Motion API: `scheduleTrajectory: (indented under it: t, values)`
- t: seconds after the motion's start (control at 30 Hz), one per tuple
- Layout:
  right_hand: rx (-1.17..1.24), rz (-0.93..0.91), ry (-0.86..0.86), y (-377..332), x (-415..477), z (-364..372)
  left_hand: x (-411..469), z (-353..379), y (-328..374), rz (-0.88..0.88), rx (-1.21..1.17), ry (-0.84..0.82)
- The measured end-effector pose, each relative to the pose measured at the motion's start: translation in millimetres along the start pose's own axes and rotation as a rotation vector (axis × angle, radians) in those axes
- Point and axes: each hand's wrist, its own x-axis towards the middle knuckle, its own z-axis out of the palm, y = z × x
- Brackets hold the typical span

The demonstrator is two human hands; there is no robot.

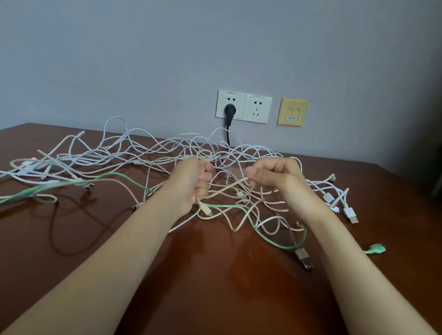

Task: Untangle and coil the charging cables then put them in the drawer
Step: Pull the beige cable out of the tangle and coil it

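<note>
Ideally, mid-frame, the left hand (194, 184) and right hand (274, 176), each curled round the beige braided cable (226, 189), should draw it gently, never tightening knots.

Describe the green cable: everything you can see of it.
The green cable is a thin mint cord, seemingly braided, uncoiled. It lies across the brown table, running from the picture's left edge, behind the left hand, then curving right through the tangle of white and beige cables. Neither hand grips it; where it ends is unclear.
</note>
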Motion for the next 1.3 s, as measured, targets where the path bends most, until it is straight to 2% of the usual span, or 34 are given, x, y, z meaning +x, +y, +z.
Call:
scheduleTrajectory:
  t: [0.13,0.23,0.33,0.4,0.47,0.53,0.67,0.87,1.0,1.23,1.3]
  values:
    - [-0.046,0.019,0.039,2,3,15,-7,19,0,-0.126,0.333,0.013]
    - [-0.106,0.017,0.067,5,4,21,-5,24,-8,-0.072,0.397,0.005]
    - [-0.048,0.015,0.099,6,5,24,-6,25,-16,-0.036,0.352,-0.126]
    - [-0.033,0.000,0.175,6,6,23,-8,24,-15,-0.047,0.226,-0.210]
    - [-0.174,-0.023,0.274,10,8,21,-12,24,-11,-0.046,0.117,-0.270]
    - [-0.312,-0.028,0.341,12,8,18,-14,26,-12,-0.033,0.122,-0.302]
    - [-0.299,-0.053,0.369,11,6,19,-13,29,-18,-0.005,0.227,-0.289]
    - [-0.390,-0.053,0.296,11,5,21,-5,23,-23,0.042,0.190,-0.237]
    - [-0.423,-0.015,0.238,14,5,22,-5,22,-21,0.030,0.098,-0.189]
    - [-0.564,0.157,0.316,19,9,20,-1,15,-12,-0.036,0.100,-0.094]
    - [-0.526,0.166,0.295,15,9,20,-2,12,-8,-0.058,0.073,-0.081]
